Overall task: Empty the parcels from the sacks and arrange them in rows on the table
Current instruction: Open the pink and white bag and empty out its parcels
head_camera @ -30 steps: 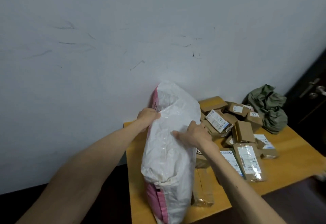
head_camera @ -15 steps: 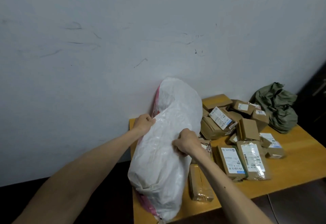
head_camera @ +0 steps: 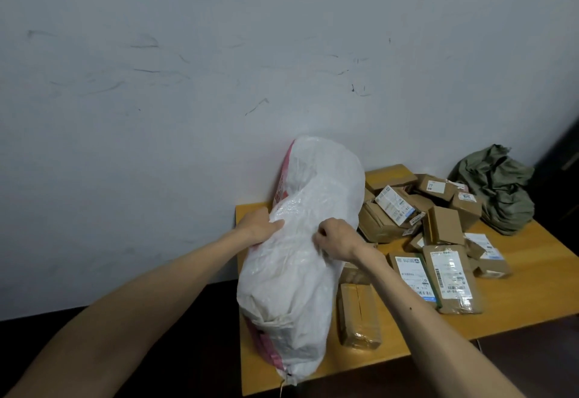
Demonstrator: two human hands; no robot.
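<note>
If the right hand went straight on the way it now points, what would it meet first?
The white sack: the right hand pinches its skin, pointing up and left, so it would likely press into the sack at once.

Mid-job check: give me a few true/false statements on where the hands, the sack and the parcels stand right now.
1. The left hand and the right hand both grip the white sack. True.
2. The parcels stand in neat rows. False: they lie in a loose heap on the table, to the right of the sack.
3. The white sack lies flat and empty. False: it bulges, and its near end looks cinched shut at the table's front edge.
4. Crumpled green fabric lies at the table's far right corner, by the wall. True.
</note>
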